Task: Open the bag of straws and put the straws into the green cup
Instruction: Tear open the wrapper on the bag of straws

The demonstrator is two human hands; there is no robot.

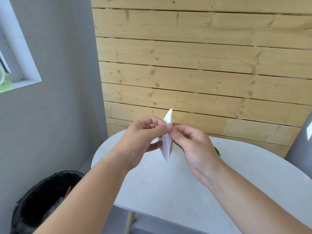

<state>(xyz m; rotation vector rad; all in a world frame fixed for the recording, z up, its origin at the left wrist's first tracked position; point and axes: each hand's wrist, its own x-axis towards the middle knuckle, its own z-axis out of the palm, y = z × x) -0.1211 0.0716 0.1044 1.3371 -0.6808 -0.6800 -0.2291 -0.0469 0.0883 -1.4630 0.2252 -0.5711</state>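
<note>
A white bag of straws (166,146) is held upright and edge-on above the white table (177,188), in front of me. My left hand (143,137) pinches its upper part between thumb and fingers from the left. My right hand (190,144) pinches the same spot from the right, fingertips touching the left ones. The straws inside cannot be made out. A sliver of the green cup (217,151) shows on the table behind my right wrist; most of it is hidden.
A bin lined with a black bag (45,201) stands on the floor left of the table. A wooden slat wall rises behind the table. A grey wall with a window sill is at left. A grey object (302,141) stands at the right edge.
</note>
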